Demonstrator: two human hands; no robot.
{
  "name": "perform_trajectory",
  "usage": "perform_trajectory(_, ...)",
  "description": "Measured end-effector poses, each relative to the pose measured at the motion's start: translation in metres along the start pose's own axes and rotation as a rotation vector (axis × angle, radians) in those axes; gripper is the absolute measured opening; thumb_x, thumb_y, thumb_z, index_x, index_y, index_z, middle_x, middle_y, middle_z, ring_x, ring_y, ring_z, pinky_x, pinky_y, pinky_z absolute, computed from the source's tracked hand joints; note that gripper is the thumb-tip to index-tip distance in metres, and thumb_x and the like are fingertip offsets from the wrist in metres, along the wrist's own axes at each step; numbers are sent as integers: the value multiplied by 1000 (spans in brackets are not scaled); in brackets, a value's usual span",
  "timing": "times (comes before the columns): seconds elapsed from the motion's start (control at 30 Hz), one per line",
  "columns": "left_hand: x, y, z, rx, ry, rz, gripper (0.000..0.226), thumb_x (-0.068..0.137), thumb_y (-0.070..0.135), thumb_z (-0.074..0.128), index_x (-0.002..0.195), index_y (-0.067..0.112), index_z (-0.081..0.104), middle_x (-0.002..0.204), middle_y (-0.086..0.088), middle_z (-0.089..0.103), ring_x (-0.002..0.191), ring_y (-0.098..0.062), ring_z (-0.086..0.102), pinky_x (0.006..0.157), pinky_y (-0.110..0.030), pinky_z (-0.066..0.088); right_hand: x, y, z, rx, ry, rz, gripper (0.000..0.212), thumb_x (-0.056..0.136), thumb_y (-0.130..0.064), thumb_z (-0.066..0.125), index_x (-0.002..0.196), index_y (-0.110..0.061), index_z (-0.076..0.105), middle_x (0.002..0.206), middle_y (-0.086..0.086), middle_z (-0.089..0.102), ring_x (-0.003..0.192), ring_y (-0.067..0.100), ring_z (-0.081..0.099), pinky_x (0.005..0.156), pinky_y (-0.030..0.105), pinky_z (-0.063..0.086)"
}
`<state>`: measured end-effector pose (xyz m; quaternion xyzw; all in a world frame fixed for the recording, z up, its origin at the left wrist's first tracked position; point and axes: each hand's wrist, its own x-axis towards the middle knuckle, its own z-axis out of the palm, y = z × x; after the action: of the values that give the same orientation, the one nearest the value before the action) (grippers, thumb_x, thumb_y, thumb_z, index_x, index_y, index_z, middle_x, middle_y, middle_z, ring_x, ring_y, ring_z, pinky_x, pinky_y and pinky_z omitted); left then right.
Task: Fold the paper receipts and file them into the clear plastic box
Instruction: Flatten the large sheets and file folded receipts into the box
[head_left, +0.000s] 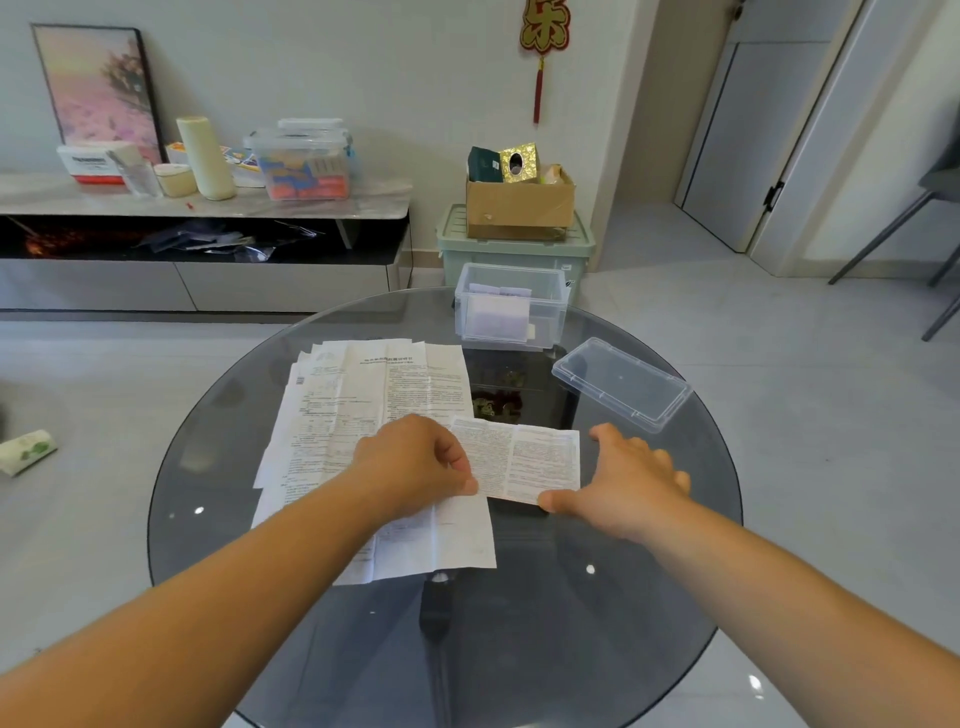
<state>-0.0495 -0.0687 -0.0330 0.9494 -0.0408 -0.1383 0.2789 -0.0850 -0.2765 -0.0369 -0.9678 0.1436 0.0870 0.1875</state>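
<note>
1. i judge i am in the folding step: one receipt is already doubled over and i am flattening or squaring it, and it has not yet gone into the clear plastic box (545, 322).
2. my left hand (415, 457) has its fingers curled, and the thumb pinches the left edge of the folded receipt (524, 460).
3. my right hand (631, 475) is spread with fairly straight fingers. the thumb tip touches the receipt's near right corner and the forefinger reaches toward its far right corner. it grips nothing that i can see.
4. the folded receipt lies flat on the glass table (597, 623), on my side of the box and well apart from it. its left edge overlaps the unfolded sheets.
5. it looks thin and white with dense small print in columns. a crease line runs down its middle, so i guess it may take one more fold.
6. the pile of unfolded receipts (358, 410) lies to the left of the box and nearer me, several sheets fanned loosely over each other.
7. the box stands open at the far edge of the table with a few pale folded papers (496, 312) upright inside it. its lid (621, 384) lies to the right of the box, a little nearer me.
8. the next move, as i see it, calls for pressing the crease down firmly, then lifting the receipt by one edge and carrying it forward to the box.
9. it should go in upright beside the filed papers, and i should take care not to drag the loose sheets along under my left wrist.
</note>
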Motion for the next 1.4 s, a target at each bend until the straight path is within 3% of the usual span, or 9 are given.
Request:
perform_trajectory(0.1,-2,-1,-8,-55,-21,-8,5,82,23,81,80,25,77,84,9,72,83,-11,65,77,-26,53,6,7,-2,60,-50,-2,88,71,-57,81,142,-34,35,133,-1,52,129,26,42,94,36,34)
perform_trajectory(0.23,-2,2,-7,-10,10,-20,5,82,25,81,83,24,77,87,7,71,83,-12,64,81,-28,52,13,16,-4,164,-119,-31,91,72,-34,87,145,-37,34,132,1,52,127,26,46,103,45,47)
perform_trajectory(0.37,0,4,-5,26,47,-16,15,80,27,83,91,24,74,98,6,68,89,-14,62,80,-26,48,2,12,-2,128,49,-259,65,81,-27,77,136,-36,45,125,-6,41,130,20,32,105,36,38)
perform_trajectory(0.5,1,7,-5,20,51,-19,28,78,25,85,102,25,69,115,3,61,101,-19,60,81,-24,46,-15,1,10,21,69,-596,35,95,-42,59,129,-35,58,132,-18,43,126,10,30,110,33,29)
perform_trajectory(0.83,3,19,-7,-546,-7,-82,30,85,11,78,104,26,62,116,-6,59,95,-29,68,72,-35,64,-16,8,15,-33,37,-656,39,95,-59,48,124,-36,63,143,-23,49,128,4,33,108,32,27)
perform_trajectory(0.97,-7,15,-4,-473,-54,9,8,94,22,68,95,26,74,104,-1,71,88,-21,71,78,-32,62,-14,10,14,-40,34,-660,55,86,-74,45,125,-37,58,135,-20,54,126,3,41,110,36,34)
perform_trajectory(1.1,-23,9,-1,-493,-95,-7,19,97,31,61,93,23,78,88,6,77,89,-20,73,90,-40,59,-13,14,16,-27,43,-665,79,77,-84,45,140,-36,47,136,-19,51,127,4,44,112,32,34)
perform_trajectory(1.3,-55,13,-1,-456,-173,76,4,93,32,67,94,35,66,94,10,75,93,-13,70,88,-29,58,-18,15,20,-19,112,-739,42,91,-57,50,123,-33,62,116,-17,63,101,4,46,81,24,46)
perform_trajectory(1.4,-55,2,4,19,-26,221,46,84,47,73,124,47,51,112,22,56,100,-4,58,92,-16,46,-20,15,19,0,145,-762,22,97,-37,54,113,-34,69,106,-14,68,95,9,52,71,24,46)
